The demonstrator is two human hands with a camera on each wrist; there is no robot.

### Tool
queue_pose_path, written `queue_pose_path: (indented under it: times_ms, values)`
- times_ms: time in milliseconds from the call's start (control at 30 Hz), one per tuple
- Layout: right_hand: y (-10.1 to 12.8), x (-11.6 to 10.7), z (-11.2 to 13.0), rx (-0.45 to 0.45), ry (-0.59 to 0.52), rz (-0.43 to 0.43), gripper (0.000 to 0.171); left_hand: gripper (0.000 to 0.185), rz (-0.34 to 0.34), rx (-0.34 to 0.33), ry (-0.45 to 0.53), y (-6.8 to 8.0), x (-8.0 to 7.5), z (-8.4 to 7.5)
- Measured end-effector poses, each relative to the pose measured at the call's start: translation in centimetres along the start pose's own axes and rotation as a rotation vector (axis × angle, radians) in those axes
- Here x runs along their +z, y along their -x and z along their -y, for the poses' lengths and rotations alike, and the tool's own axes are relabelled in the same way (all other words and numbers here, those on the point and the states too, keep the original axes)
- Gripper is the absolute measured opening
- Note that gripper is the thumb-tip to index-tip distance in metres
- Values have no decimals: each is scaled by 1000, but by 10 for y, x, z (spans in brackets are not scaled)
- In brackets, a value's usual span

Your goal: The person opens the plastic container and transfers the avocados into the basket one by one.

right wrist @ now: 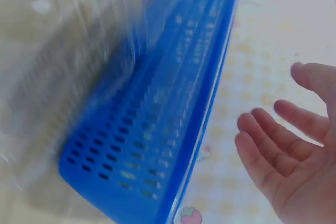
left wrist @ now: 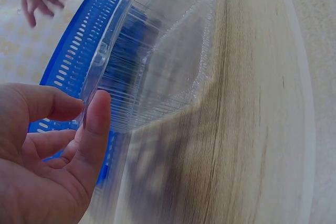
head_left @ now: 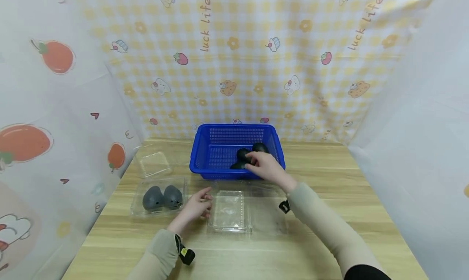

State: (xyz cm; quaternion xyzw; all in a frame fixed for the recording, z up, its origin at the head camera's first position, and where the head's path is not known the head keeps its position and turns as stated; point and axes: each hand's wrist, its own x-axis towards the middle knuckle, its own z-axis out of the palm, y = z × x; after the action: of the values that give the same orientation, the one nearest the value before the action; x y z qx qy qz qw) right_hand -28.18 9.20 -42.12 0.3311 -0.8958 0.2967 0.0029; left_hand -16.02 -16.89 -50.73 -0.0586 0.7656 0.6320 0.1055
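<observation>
My left hand is at the left edge of an opened clear plastic clamshell box. In the left wrist view, thumb and forefinger pinch its rim. My right hand is above the front right of a blue perforated basket, its fingers loosely bent and nothing in them. In the right wrist view that hand's fingers are spread apart beyond the basket's rim. Beneath it in the basket lie dark, rounded avocados, partly hidden by the hand.
Left of my left hand stands another clear box with two dark avocados inside. Its clear lid lies spread behind it. A yellow checked cloth hangs behind the wooden table, with white cloths along both sides.
</observation>
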Motion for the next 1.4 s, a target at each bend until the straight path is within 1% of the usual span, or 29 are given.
queue_pose_path:
  times_ms: [67,167,300,400,500,600,733,900,1000,1067,1133,1267,1333,1400]
  values:
    - [15,6,5,2,-26,13,38,63,-10,-3,-7,0,-1,0]
    - [35,21,5,23,-45,24,39,62,-19,0,0,0,-2,2]
    - [56,43,1,114,-115,70,48,62,-28,-2,-1,-1,-2,4]
    - [66,57,-1,208,-194,135,60,61,-24,-10,-9,-1,-2,5]
    - [73,67,-1,273,-278,166,71,61,-13,-13,4,-2,-1,5]
    - [75,74,-1,307,-342,163,78,60,-13,-14,7,-2,0,4]
    - [77,80,-1,329,-353,152,85,59,-9,-7,-11,-2,2,4]
    - [77,82,0,349,-311,135,86,58,10,17,-24,0,3,2]
    - [78,81,1,351,-291,129,87,56,12,47,-84,5,0,-2]
    - [79,79,1,347,-295,124,87,54,5,77,-159,9,-4,-5]
    - [80,77,1,340,-295,115,86,51,-14,111,-259,15,-10,-9]
    - [83,71,0,334,-283,94,84,48,-56,163,-393,27,-27,-16]
    - [85,68,-1,335,-259,83,83,46,-82,189,-421,33,-37,-19]
    - [89,65,-3,324,-226,69,82,44,-129,218,-456,40,-48,-21]
